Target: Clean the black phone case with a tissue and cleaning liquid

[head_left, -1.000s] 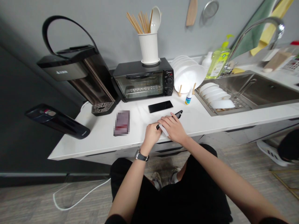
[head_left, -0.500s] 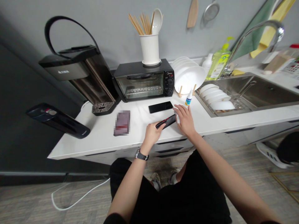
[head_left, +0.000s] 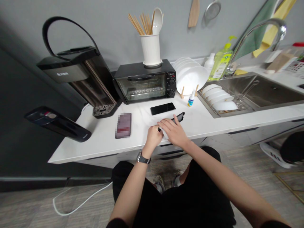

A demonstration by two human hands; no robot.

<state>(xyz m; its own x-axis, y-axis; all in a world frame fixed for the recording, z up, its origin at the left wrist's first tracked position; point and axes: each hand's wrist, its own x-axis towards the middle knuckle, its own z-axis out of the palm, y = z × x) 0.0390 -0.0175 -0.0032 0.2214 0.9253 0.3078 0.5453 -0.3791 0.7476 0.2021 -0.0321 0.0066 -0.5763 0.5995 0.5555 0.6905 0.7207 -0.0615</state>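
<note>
right hand (head_left: pixel 174 134) back on phone (head_left: pixel 178 117) (tip up-right)

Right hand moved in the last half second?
Yes. The right hand pulled back from beside the small bottle, toward the counter edge, onto the dark phone.

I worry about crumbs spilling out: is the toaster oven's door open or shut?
Shut. The toaster oven door stands upright and flush with the front, its handle along the top edge, and the wire rack shows through the glass.

Left hand (head_left: pixel 153 137) gripping black phone (head_left: pixel 178 117), right hand (head_left: pixel 174 133) pressing white cloth (head_left: pixel 165 134) on it
</note>
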